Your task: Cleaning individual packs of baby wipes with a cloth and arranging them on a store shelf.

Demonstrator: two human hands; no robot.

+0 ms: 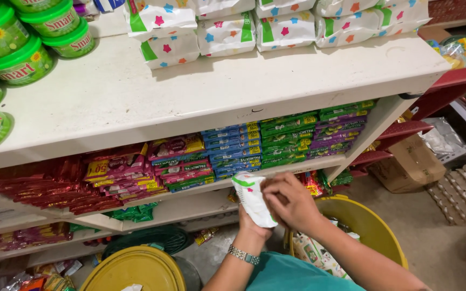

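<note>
We hold a white packet (pixel 252 198) with green trim between both hands, in front of the lower shelf (pixel 200 188) and above the yellow bucket (pixel 376 229); the left hand (pixel 252 222) cups it from below with fingers closed around it, and the right hand (pixel 289 202) pinches its upper edge. We judge the hold shallow, so the slick wrapper could slip and drop into the bucket or onto the floor. A knock against the stacked blue and green bars (pixel 233 151) could also pull some off the shelf.

Both hands (pixel 276 207) grip a white packet (pixel 253 199); stocked shelf (pixel 136 102) above.
</note>
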